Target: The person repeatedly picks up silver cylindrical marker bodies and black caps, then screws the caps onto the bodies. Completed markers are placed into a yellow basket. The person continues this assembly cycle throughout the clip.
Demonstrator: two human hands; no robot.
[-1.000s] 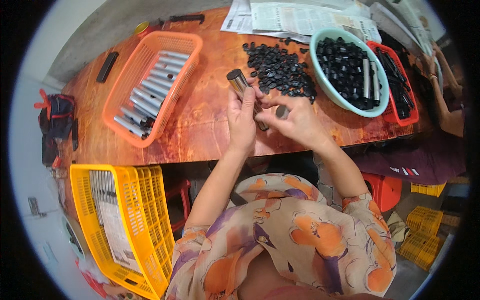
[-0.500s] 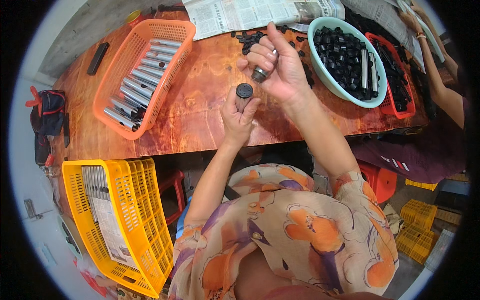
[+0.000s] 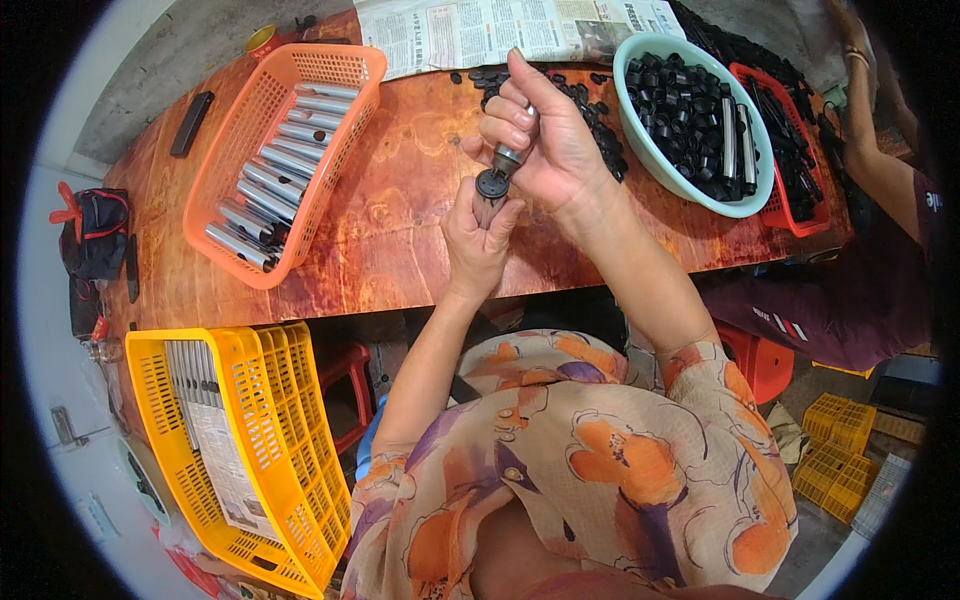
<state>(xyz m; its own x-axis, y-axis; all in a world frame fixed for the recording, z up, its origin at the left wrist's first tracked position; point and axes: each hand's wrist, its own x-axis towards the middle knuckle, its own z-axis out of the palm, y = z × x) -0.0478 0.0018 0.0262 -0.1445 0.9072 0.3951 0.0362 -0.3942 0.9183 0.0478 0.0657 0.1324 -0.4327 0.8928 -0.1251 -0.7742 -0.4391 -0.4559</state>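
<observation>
My left hand (image 3: 473, 245) is closed around a tube whose top end carries a round black cap (image 3: 490, 184) with small holes. The cap faces up toward me. My right hand (image 3: 565, 150), thumb raised, grips a slim cylindrical tool (image 3: 508, 158) with a dark metal end. That end meets the cap's upper edge; the exact kind of tool is hidden by my fingers. Small black pieces (image 3: 600, 130) lie loose on the table just beyond my right hand.
An orange basket (image 3: 372, 75) of silver tubes stands left, and a pale green basin (image 3: 632, 125) of black rings and two tubes right. Beyond it is a red basket (image 3: 812, 222). A yellow crate (image 3: 285, 440) stands below left. Newspaper (image 3: 440, 40) covers the far edge. A co-worker's arm (image 3: 880, 170) is at right.
My right hand has moved slightly left and down, bringing the tool's end onto the cap. My left hand stays nearly in place. The co-worker's arms have shifted, and the paper they held has left view.
</observation>
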